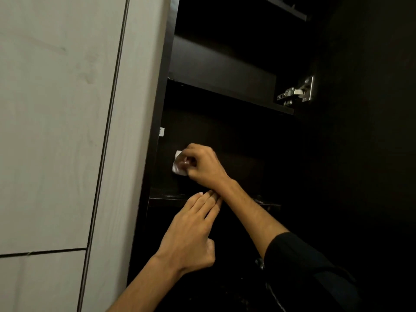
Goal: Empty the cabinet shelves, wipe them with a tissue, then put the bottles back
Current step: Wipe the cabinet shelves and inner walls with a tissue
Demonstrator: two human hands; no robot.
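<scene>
So, your right hand [201, 164] is inside the dark cabinet [225, 136], in the lower visible compartment, with fingers curled and pinching a small white tissue [177, 165]. That tissue sticks out on the left side of the grip, past your fingertips, and most of it is covered by the fingers; only a folded white edge shows. It sits near the cabinet's left side wall, above the shelf [166, 200] whose front edge runs just below your wrist. Can't tell whether the tissue is pressed against the back panel or the side wall, too dark in there. Your left hand [191, 233] is lower, fingers straight and held together, holding nothing, tips resting at the shelf's front edge and touching the underside of your right wrist. Right forearm crosses in from lower right, black sleeve [304, 266] pushed up to the mid forearm. Another shelf [225, 70] sits above the compartment you're in, and a metal hinge [297, 92] is mounted on the right side of the cabinet at that level. Small white tab [161, 131] on the left wall edge, above the tissue. Pale wood-grain panel [56, 131] fills the left of the view, beside the cabinet.
</scene>
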